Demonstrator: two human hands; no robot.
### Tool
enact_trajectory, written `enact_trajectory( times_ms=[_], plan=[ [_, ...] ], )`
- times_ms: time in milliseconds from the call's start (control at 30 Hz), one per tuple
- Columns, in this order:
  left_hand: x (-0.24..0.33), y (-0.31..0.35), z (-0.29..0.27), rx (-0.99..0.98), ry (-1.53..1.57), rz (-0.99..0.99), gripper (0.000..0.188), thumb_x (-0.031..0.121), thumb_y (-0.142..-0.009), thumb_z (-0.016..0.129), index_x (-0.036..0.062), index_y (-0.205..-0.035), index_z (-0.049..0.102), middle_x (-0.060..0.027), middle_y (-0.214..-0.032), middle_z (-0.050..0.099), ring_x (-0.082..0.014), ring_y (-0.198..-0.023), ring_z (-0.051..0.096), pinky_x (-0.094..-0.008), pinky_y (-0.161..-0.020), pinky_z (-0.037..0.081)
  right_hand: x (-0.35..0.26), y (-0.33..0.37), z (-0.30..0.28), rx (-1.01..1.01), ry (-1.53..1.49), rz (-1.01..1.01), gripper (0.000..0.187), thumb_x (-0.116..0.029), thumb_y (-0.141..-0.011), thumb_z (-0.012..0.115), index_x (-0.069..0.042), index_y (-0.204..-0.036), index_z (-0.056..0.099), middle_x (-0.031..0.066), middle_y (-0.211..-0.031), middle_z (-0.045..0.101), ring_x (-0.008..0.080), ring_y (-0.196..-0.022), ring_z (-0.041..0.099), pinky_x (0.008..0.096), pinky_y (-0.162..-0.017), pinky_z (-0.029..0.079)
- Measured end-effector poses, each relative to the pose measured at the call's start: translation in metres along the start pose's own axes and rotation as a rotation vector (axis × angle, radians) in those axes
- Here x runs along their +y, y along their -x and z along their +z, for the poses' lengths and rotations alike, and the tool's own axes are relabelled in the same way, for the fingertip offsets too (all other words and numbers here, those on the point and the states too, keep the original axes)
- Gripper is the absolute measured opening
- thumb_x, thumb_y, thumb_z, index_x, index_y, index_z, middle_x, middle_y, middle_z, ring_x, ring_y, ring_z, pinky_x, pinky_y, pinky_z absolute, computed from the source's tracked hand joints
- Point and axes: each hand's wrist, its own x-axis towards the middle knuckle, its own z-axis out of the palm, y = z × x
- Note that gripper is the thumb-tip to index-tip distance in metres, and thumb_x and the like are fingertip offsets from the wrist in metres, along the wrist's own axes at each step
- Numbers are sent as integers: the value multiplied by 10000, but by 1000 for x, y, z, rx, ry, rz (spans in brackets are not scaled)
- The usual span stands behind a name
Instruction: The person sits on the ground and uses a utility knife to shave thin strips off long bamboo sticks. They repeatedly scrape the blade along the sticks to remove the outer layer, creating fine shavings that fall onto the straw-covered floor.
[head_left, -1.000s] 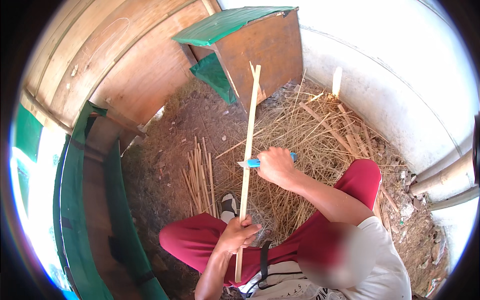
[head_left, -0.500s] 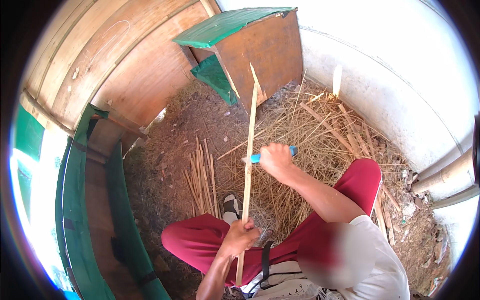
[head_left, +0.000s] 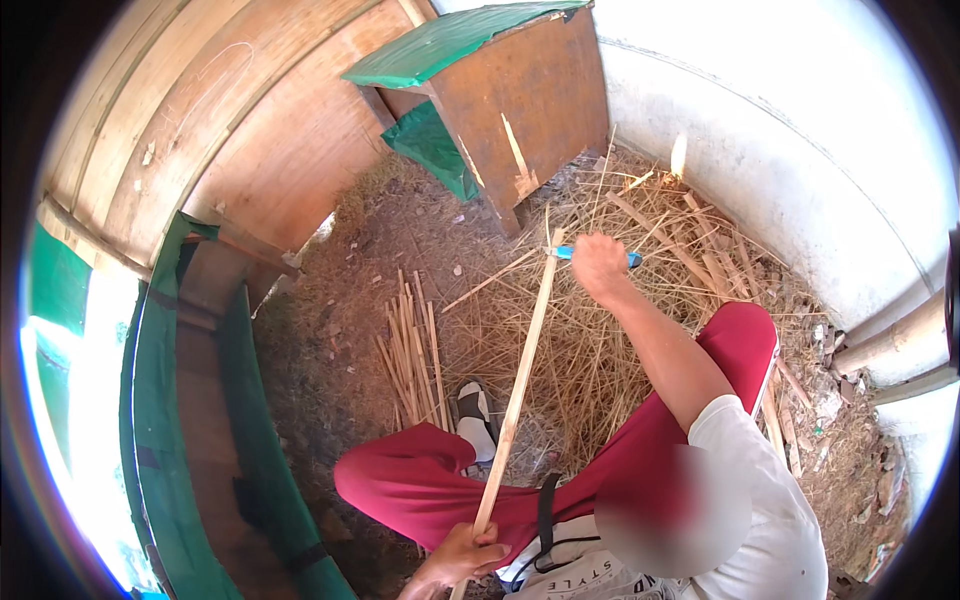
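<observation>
Left hand (head_left: 466,552) closed round near part of wooden strip (head_left: 520,385). Right hand (head_left: 602,268) fisted round blue utility knife (head_left: 565,253), tip at strip's far end.

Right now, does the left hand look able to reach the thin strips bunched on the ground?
Probably not straight away: the left hand grips the long strip, and a bent red-clad leg lies between that hand and the thin strips.

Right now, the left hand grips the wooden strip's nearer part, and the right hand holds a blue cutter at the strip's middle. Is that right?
Not quite: the head view shows the blue cutter near the far tip of the wooden strip, not its middle. The left hand does grip the nearer part, the right hand the cutter.
</observation>
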Motion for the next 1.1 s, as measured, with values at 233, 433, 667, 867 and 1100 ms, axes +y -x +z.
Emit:
enact_trajectory(
  times_ms=[233,433,667,867,1100],
  plan=[
    [6,56,4,155,-62,-63,451,-42,-881,642,167,-690,291,53,-550,342,-34,-425,339,-250,-375,204,38,-3,2,-117,59,258,147,-86,-886,626,-26,-954,742,169,-944,729,309,-895,731,416,-746,586],
    [-39,42,-33,211,143,-8,452,-49,-882,642,165,-699,288,49,-546,349,-37,-426,348,-245,-374,210,-1,14,-14,-182,-24,107,226,-230,-869,699,-8,-891,727,164,-825,713,277,-758,719,406,-657,573],
    [-23,14,-27,189,48,21,437,-24,-883,650,161,-698,299,53,-549,389,-37,-441,382,-240,-390,249,-37,24,-55,-30,-788,74,448,-426,-846,754,18,-906,743,163,-720,699,254,-705,707,401,-658,553],
    [-33,6,-26,199,-82,59,456,4,-881,667,177,-692,289,57,-551,398,-27,-429,372,-232,-378,243,-27,15,-29,118,-883,62,371,-379,-843,780,-58,-1029,771,133,-777,723,203,-635,662,359,-657,539],
    [-29,14,-14,251,-224,-7,446,70,-890,683,180,-682,304,79,-568,387,-21,-455,386,-229,-409,272,-30,16,-27,254,-926,35,220,-233,-826,804,-76,-978,779,112,-814,731,220,-690,685,354,-663,542]
  ],
)
